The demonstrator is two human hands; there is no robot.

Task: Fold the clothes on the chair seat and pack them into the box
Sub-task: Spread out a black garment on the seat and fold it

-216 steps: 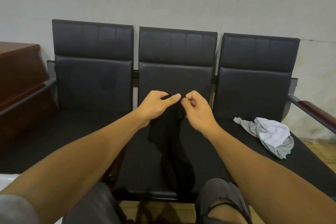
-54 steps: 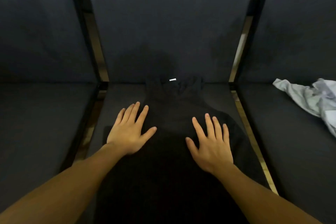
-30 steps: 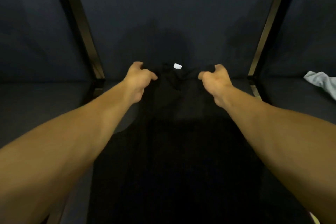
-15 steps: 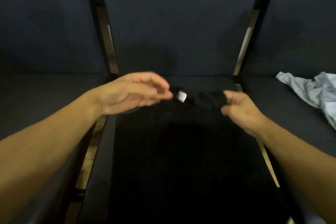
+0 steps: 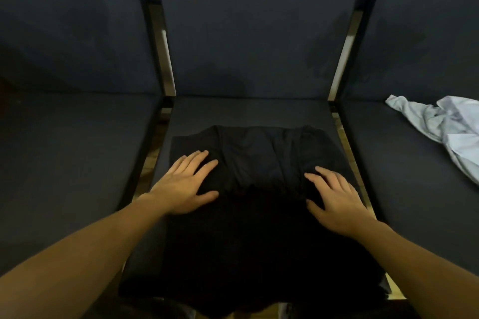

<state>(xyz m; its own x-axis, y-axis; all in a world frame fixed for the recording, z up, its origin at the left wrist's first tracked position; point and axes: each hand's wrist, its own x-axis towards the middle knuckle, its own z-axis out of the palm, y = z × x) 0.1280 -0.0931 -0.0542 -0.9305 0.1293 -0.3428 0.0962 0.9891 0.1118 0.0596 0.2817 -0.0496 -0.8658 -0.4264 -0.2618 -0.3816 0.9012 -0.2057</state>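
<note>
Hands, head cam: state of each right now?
Left hand: open, fingers straight, resting flat on the black garment.
Right hand: open, fingers spread, resting flat on the same garment; holding nothing.

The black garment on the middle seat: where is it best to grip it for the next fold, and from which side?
Probably at the two far corners of the black garment, coming from above and pinching the folded far edge. That edge lies straight across the seat, and the left hand and right hand already rest flat just behind it, one toward each side.
</note>
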